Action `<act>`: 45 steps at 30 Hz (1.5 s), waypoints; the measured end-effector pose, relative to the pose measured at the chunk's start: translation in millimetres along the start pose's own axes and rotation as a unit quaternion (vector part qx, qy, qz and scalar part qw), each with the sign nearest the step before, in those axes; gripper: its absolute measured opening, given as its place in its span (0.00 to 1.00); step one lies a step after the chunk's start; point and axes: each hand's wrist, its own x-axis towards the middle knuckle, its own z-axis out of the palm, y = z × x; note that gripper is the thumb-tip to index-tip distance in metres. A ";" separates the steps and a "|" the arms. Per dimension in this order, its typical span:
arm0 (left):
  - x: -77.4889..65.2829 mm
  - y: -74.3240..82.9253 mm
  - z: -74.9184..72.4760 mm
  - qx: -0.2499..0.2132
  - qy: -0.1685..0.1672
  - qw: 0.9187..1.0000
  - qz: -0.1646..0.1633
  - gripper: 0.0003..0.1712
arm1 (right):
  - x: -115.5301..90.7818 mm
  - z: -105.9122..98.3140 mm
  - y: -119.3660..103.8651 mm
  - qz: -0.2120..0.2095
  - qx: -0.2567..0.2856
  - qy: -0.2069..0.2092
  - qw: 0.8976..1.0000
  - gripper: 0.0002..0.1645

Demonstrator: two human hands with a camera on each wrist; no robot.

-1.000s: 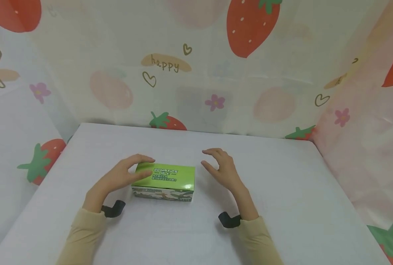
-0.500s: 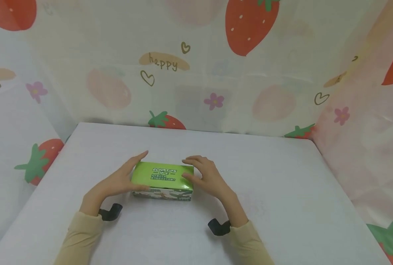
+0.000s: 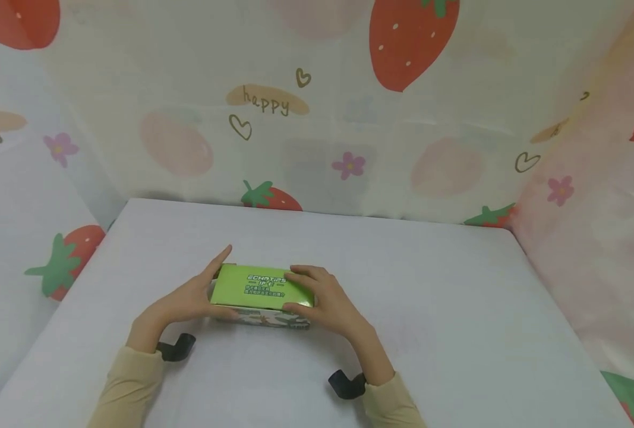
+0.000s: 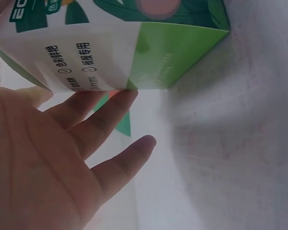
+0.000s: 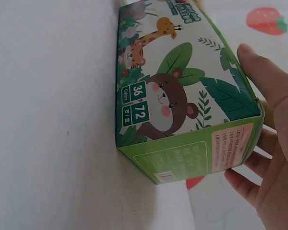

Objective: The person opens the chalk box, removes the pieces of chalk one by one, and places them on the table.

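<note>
A cardboard box (image 3: 249, 288) with a bright green top lies on the white table, its long side towards me. In the right wrist view its near face carries cartoon animals and "36 Colors, 72". My left hand (image 3: 185, 303) is round the left end, thumb along the near face and fingers at the far side. The left wrist view shows these spread fingers (image 4: 103, 117), some tips at the box's far edge and the little finger apart. At the right end my right hand (image 3: 330, 297) grips the box, thumb over the near top edge, fingers over the far part of the top.
The white table (image 3: 429, 309) runs back to a cloth backdrop (image 3: 349, 107) printed with strawberries, hearts and flowers. More of the cloth hangs at the left and right sides. A black wrist camera (image 3: 347, 384) sits below the right hand, another black camera (image 3: 176, 348) below the left.
My right hand has come left from beside the box onto its right end. The left hand has moved from above the lid down round the left end. The box has stayed nearly in place.
</note>
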 end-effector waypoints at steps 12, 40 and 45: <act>2.6 -3.1 3.0 0.022 -0.007 1.000 -0.002 0.70 | -3.4 -0.3 -0.2 -0.024 -0.063 0.012 0.998 0.38; 2.6 -5.5 3.3 0.016 -0.009 1.000 0.008 0.63 | -5.1 0.9 -2.2 -0.073 -0.100 0.040 0.991 0.32; 2.5 -4.7 3.6 0.018 -0.013 1.000 0.005 0.63 | -4.3 1.9 -0.9 -0.093 -0.111 0.057 0.988 0.32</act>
